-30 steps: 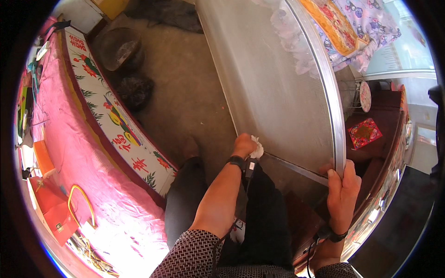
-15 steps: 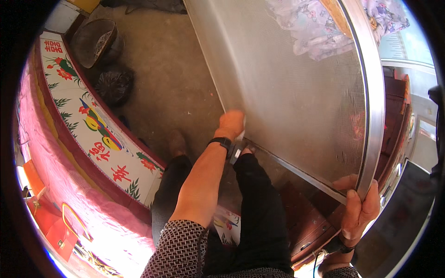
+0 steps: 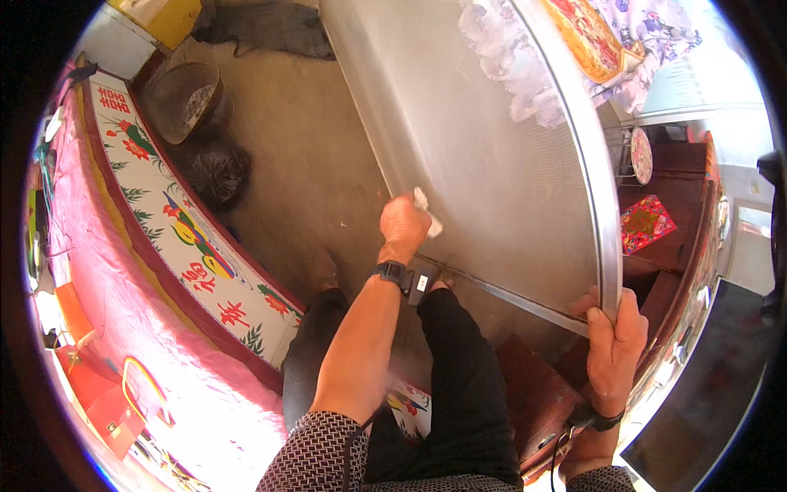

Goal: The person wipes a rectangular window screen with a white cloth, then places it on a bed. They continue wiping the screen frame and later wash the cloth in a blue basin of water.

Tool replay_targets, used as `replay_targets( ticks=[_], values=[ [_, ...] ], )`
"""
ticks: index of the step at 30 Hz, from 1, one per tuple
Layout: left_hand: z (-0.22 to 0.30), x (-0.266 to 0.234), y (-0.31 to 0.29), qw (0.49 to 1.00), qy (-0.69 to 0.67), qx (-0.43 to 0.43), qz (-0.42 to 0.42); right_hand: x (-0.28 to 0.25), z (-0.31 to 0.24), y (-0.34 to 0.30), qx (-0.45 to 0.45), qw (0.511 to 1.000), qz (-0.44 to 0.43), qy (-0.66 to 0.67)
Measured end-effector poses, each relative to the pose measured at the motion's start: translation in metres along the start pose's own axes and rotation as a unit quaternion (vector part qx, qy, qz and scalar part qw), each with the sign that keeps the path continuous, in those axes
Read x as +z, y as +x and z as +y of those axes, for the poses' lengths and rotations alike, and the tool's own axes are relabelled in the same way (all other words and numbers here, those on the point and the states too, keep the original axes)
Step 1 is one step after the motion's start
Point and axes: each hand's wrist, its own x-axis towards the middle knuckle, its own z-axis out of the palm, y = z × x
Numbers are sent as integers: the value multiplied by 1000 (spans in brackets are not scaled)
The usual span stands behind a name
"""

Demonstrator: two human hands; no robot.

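Note:
A large framed mesh window screen stands tilted in front of me, its metal frame pale and shiny. My right hand is closed round the frame's near right corner, with some fingertips showing through the mesh. At the left edge of the screen is my left hand, closed on a crumpled white cloth that lies against the mesh and frame edge. A dark watch-like band sits on the left wrist.
To the left is a bed with pink bedding and a painted side panel. A dark basin and a black plastic bag lie on the floor. Dark red wooden furniture stands at right, carrying a red patterned packet.
My right hand and the screen's right side have shifted left. My left hand has turned, and more of the white cloth shows. The whole view has swung a little to the right.

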Motion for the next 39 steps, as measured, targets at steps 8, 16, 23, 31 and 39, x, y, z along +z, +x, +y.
replay_targets(
  ticks=[8, 16, 23, 31, 39],
  values=[
    [89, -61, -49, 878, -136, 394, 237, 2, 5, -4, -44, 999, -33, -1],
    [14, -114, -127, 939, 157, 219, -214, 9, 2, -6, -99, 995, -23, 23],
    [13, -233, -251, 912, -222, 338, -75, 15, -8, -26, -144, 990, 1, -7],
    [-77, -249, -376, 738, -614, -17, -278, 18, -24, -32, -124, 992, -16, -16],
    [-74, -221, -344, 668, -681, -29, -298, 27, -38, -52, -160, 987, 13, 3]
  ],
)
